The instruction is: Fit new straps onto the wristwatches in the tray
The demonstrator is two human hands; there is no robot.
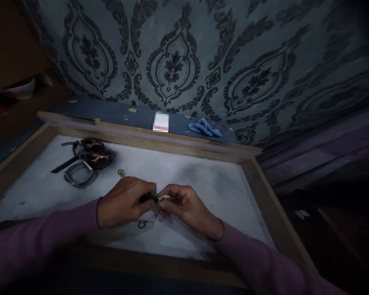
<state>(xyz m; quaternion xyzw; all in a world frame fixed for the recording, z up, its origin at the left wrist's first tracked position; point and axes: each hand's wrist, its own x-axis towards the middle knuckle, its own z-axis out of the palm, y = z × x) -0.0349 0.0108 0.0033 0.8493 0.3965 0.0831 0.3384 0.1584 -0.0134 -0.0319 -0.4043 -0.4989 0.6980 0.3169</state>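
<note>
My left hand (126, 201) is closed round a black watch strap (146, 198), most of it hidden by the fingers. Pinched in the fingertips of my right hand (187, 205) is a small, shiny gold-coloured watch case (165, 198), which meets the strap's end between the two hands. Both hands are just above the white work surface (215, 196). Below them lies a small tool with a dark ring handle (142, 225). A small gold-coloured piece with a dark loop (121, 173) rests just beyond my left hand.
A raised wooden frame (273, 205) borders the surface. At its far left lie brown-gold watches (100, 159) and a grey looped strap or watch (80, 174). Behind the frame, a blue cloth (205, 127) and a white-and-red packet (161, 123) sit on a ledge by the patterned wall.
</note>
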